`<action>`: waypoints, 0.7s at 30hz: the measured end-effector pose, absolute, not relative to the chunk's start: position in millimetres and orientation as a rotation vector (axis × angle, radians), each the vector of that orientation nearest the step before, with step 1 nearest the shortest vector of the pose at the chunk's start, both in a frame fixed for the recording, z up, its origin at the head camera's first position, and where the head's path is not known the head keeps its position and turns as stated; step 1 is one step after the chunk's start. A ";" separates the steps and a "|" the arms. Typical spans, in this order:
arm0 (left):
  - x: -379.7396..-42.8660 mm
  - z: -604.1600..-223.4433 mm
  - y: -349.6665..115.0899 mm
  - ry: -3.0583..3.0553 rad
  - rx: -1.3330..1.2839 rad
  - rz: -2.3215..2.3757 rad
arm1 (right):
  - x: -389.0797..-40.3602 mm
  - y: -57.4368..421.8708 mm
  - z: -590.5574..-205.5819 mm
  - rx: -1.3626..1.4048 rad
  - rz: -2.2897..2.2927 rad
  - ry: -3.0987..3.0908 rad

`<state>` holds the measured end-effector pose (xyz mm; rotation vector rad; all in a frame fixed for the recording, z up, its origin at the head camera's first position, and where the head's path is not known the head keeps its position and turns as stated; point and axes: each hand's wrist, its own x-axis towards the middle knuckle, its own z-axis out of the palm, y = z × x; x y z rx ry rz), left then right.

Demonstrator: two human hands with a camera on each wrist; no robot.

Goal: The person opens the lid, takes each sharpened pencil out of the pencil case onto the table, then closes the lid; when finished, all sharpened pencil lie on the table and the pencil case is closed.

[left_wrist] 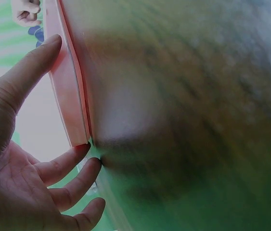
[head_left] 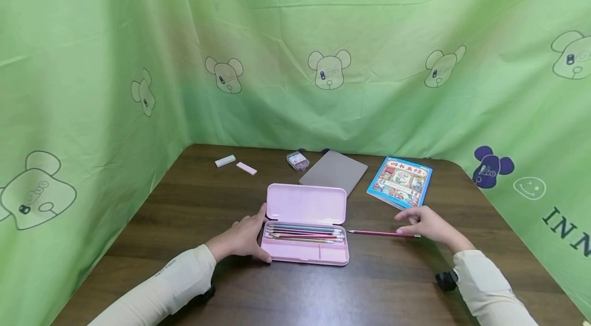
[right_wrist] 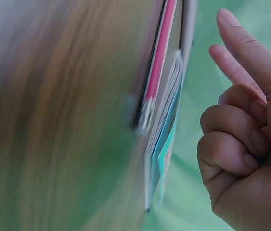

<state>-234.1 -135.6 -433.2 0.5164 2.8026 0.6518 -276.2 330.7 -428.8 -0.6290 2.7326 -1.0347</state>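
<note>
A pink pencil case [head_left: 305,251] lies with its lid [head_left: 307,204] raised, several pencils [head_left: 304,232] side by side in its rear compartment. My left hand [head_left: 244,236] spans the left end of the case. Its straight thumb rests along the case's front side, and a fingertip touches the corner in the left wrist view. Right of the case, a dark red pencil [head_left: 380,233] lies on the table, tip toward the case. My right hand [head_left: 427,226] hovers over its eraser end, thumb and index finger extended apart, the other fingers folded in, nothing held.
Behind the case lie a grey flat notebook [head_left: 334,172], a small clear box [head_left: 297,160] and two small pale blocks, one white [head_left: 225,161], one pinkish [head_left: 247,168]. A blue-bordered book [head_left: 400,182] lies beyond my right hand. Green curtains [head_left: 323,115] surround the wooden table [head_left: 194,213].
</note>
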 end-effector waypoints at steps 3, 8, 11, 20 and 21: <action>-234.2 -434.0 -135.5 2.807 0.516 0.649 | -276.1 318.2 -426.8 -0.659 -1.061 2.704; -233.8 -434.9 -135.1 2.809 0.520 0.654 | -277.8 297.0 -424.7 -0.719 -1.051 2.697; -233.7 -435.3 -135.2 2.806 0.517 0.657 | -279.8 284.6 -424.7 -0.768 -1.037 2.698; -234.4 -435.3 -134.6 2.809 0.515 0.652 | -287.7 249.7 -425.7 -0.837 -1.028 2.626; -234.6 -435.2 -134.5 2.811 0.514 0.651 | -288.5 245.9 -425.8 -0.852 -1.030 2.609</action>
